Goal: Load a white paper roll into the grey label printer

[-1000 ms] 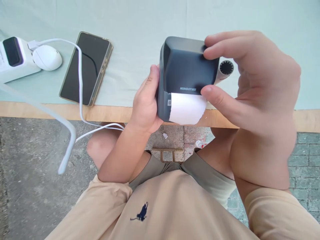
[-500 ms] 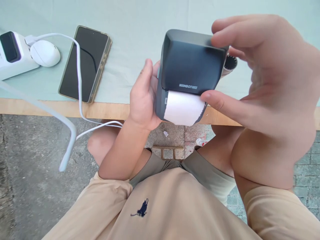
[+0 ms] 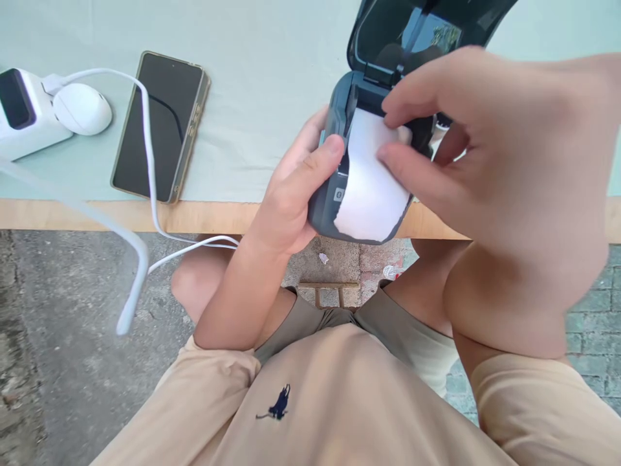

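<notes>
A dark label printer (image 3: 332, 207), its lid (image 3: 359, 39) swung up, rests in my left hand (image 3: 291, 188) above the table's near edge. The left thumb lies over the printer's side rim. Inside sits a roll of white label paper (image 3: 371, 175), its torn end lying out over the front of the printer. My right hand (image 3: 451, 136) reaches into the compartment, thumb and index finger closed on the paper roll at its right side. Part of the roll is hidden behind these fingers. Behind the right hand, a silvery object is mostly covered.
A phone (image 3: 158, 129) in a clear case lies left on the pale cloth (image 3: 252, 65). Beside it are a white device with a dark screen (image 3: 17, 100) and a white rounded case (image 3: 82, 109). A white cable (image 3: 149, 142) crosses the phone and hangs over the wooden edge (image 3: 213, 217).
The printer's lid has gone from closed to raised, exposing the paper roll. My right hand has moved from the lid's corner into the compartment. My left thumb now lies over the rim.
</notes>
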Motion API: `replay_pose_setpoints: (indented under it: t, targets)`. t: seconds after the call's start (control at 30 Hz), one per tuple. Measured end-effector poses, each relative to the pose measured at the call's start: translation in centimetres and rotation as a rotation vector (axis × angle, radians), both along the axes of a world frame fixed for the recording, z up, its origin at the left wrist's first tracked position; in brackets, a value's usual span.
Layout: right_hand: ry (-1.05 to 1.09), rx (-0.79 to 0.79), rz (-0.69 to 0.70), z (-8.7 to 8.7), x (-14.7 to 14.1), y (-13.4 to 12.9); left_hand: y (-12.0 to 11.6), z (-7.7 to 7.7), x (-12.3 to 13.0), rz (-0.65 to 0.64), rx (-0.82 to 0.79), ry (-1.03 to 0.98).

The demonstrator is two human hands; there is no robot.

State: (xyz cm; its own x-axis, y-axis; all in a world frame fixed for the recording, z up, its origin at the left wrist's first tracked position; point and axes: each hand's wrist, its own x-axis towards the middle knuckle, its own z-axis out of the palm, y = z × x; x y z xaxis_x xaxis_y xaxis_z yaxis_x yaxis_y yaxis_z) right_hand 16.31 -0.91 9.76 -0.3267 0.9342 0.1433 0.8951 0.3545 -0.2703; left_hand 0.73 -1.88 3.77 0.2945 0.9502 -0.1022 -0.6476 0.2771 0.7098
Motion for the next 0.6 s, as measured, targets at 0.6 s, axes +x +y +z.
replay_pose_setpoints:
  t: [0.6]
  targets:
    - [0.608, -0.272, -0.136, 0.9, 3.3, 0.3, 0.1, 0.3, 0.0, -0.011, -0.024, 0.055]
